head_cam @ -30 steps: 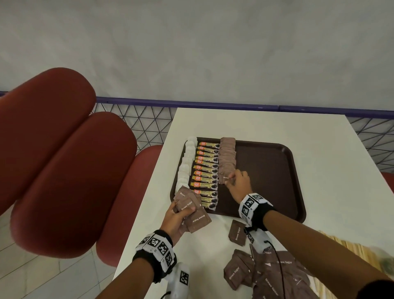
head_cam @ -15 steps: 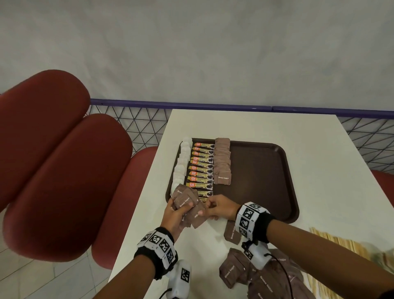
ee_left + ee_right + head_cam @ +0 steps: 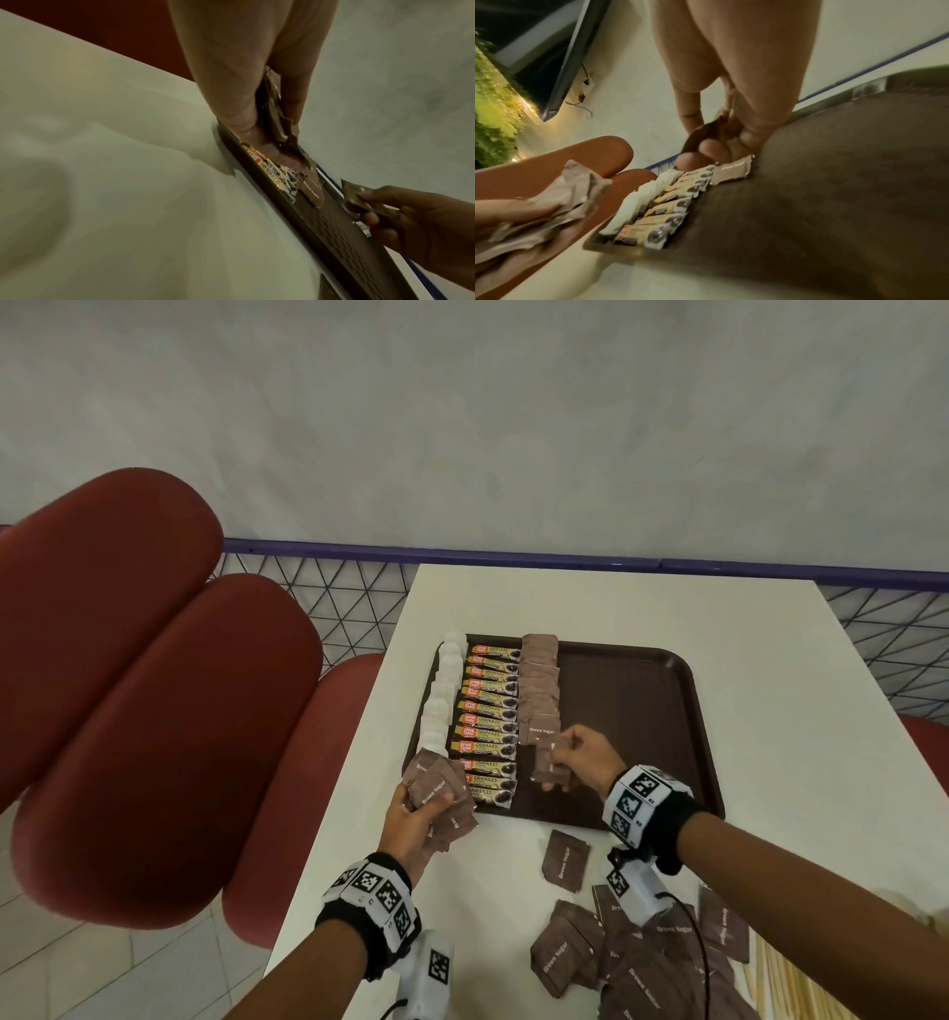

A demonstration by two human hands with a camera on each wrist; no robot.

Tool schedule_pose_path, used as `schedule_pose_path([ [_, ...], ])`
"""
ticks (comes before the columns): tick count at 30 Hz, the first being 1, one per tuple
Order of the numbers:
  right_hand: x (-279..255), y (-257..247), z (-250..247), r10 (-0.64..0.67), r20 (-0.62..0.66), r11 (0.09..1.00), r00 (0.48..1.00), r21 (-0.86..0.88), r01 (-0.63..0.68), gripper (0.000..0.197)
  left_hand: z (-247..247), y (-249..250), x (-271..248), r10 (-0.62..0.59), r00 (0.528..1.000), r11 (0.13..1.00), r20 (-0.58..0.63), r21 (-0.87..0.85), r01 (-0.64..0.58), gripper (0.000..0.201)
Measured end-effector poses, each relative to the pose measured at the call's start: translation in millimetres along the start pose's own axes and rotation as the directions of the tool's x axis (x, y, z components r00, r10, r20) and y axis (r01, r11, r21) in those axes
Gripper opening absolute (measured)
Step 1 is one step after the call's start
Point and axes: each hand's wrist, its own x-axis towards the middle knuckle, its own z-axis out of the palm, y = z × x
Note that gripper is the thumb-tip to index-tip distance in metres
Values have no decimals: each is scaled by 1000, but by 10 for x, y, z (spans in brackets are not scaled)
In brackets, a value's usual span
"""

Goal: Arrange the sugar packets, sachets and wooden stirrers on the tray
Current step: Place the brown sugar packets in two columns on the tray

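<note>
Back over the tray (image 3: 688,711), right hand (image 3: 577,757) pinches one packet (image 3: 547,762) below the brown row (image 3: 538,690); half a second ago it met left hand (image 3: 416,819), which grips a bundle (image 3: 441,788) at the near-left rim. Right half lies bare.

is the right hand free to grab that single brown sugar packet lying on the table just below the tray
Probably not yet: the right hand already pinches a brown packet over the tray. The single packet lies uncovered just beneath the wrist, so the path itself looks free.
</note>
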Motion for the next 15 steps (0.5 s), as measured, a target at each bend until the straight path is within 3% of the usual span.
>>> schedule_pose_path([
  [3, 86, -18, -130, -63, -102, 951, 993, -308, 28, 16, -2, -11, 2, -11, 1000, 1000, -2, -7, 11, 46],
  [7, 178, -65, -164, -97, -76, 858, 992, -511, 44, 20, -8, -13, -8, -15, 1000, 1000, -11, 10, 15, 46],
  [15, 416, -7, 44, -93, -130, 836, 987, -549, 6, 23, -40, 10, -14, -45, 998, 999, -47, 0, 45, 49],
])
